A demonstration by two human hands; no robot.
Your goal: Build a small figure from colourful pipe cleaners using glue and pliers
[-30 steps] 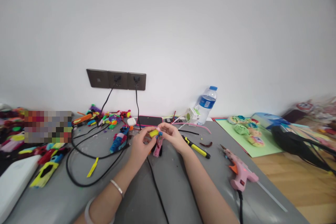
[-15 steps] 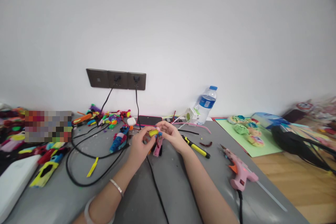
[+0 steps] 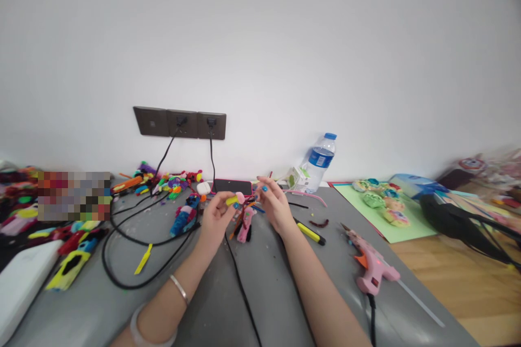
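Note:
My left hand (image 3: 215,216) pinches a small yellow and pink piece (image 3: 232,200) between thumb and fingers. My right hand (image 3: 277,209) is a short way to its right, fingers curled and thumb close to them; what it holds, if anything, is too small to make out. Blue shows on both thumbnails. Between and below the hands, a pink fuzzy figure (image 3: 245,225) with dark parts lies on the grey table (image 3: 264,287). Thin orange and blue bits are beside it.
A pink glue gun (image 3: 376,271) with a cord lies at right. Near my right forearm is a yellow-black cutter (image 3: 310,233). Behind stand a water bottle (image 3: 321,160) and a phone (image 3: 232,187). A blue fuzzy figure (image 3: 185,219) and looped black cable (image 3: 106,265) are at left.
My hands have drawn apart. The yellow and pink piece stays in my left hand, while my right hand has moved away to the right. More of the pink figure shows.

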